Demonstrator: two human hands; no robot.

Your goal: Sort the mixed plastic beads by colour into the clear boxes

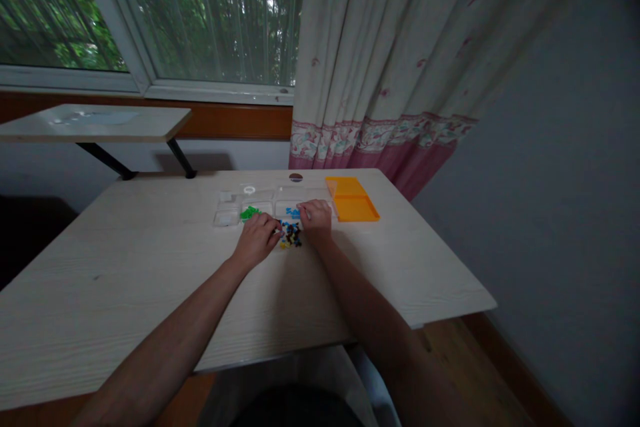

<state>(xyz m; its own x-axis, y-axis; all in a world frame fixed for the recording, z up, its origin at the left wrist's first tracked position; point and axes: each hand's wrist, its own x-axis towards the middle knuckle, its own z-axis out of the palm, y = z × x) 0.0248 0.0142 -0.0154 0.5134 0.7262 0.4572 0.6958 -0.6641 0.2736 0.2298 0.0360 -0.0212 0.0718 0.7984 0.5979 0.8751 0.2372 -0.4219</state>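
Note:
A small heap of mixed beads [291,235], dark, blue and yellow, lies on the pale wooden table [150,280]. My left hand [257,239] rests just left of the heap, fingers curled down at its edge. My right hand [316,216] sits at the heap's far right, fingers pinched together by a clear compartment holding blue beads [291,212]. Another compartment of the clear tray [226,217] holds green beads [249,213]. What either hand pinches is too small to see.
An orange open box with its lid [352,199] lies right of the clear tray. A second table [95,121] stands under the window at the back left. A flowered curtain [400,67] hangs behind, a grey wall at right.

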